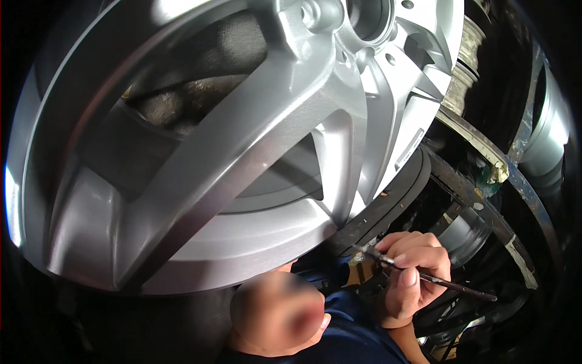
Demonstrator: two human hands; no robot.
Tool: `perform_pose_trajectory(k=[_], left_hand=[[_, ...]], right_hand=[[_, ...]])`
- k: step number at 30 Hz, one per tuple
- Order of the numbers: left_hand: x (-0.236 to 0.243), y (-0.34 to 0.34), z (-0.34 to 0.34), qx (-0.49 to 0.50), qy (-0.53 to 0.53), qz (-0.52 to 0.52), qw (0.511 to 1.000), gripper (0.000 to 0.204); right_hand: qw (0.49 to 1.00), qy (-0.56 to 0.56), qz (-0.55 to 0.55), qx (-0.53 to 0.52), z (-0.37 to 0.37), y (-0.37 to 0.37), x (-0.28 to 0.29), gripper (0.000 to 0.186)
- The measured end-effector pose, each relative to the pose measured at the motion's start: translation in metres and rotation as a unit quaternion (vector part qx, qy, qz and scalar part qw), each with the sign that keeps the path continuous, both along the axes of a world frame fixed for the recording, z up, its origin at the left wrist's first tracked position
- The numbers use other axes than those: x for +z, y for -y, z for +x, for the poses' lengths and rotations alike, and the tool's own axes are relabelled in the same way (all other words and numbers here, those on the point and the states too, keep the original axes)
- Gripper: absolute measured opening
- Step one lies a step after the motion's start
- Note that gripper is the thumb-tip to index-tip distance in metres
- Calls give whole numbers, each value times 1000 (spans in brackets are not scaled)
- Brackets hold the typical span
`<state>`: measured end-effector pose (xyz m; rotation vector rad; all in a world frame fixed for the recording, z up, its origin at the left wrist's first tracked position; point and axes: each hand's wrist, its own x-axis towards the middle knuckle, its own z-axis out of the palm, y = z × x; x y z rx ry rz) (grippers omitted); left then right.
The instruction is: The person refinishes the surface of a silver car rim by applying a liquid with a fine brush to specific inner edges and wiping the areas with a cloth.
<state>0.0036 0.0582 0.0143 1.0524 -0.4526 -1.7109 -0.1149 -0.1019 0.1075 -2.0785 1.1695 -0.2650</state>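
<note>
The right hand [418,261] is at the lower right, its fingers and thumb curled around the handle of a slim dark brush [445,283], gripping it near the metal collar. The brush slants across the hand, its handle end pointing down to the right and its tip up to the left, just beside the lower edge of a large silver wheel rim [242,151]. The rim fills the upper left and middle of the view, tilted, with its broad spokes above and to the left of the hand; the hand itself appears apart from it. What seems to be the left hand [279,312] is below the rim's lower edge, but a blur covers most of it, so one cannot tell whether it is gripping anything. On one spoke, a small framed panel [410,149] carries dark marks too small to read. To the right of the rim are a dark ring [409,182], a paint-flecked metal bar [479,136] and a shiny silver cylinder [548,130]. Dark blue clothing [357,321] shows between the two hands.
</note>
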Motion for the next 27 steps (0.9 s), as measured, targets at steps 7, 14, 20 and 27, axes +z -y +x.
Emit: perform_pose_trajectory(k=[7, 14, 20, 27], left_hand=[[-2, 1, 0, -5, 57, -17, 998, 28], [-4, -1, 4, -12, 30, -9, 999, 29], [1, 2, 5, -19, 30, -11, 999, 30], [-8, 3, 0, 7, 63, -57, 996, 19]], right_hand=[[997, -20, 75, -19, -4, 5, -26, 9], [994, -97, 21, 39, 15, 9, -35, 6], [989, 64, 83, -108, 2, 6, -22, 10], [962, 175, 126, -168, -67, 16, -9, 17]])
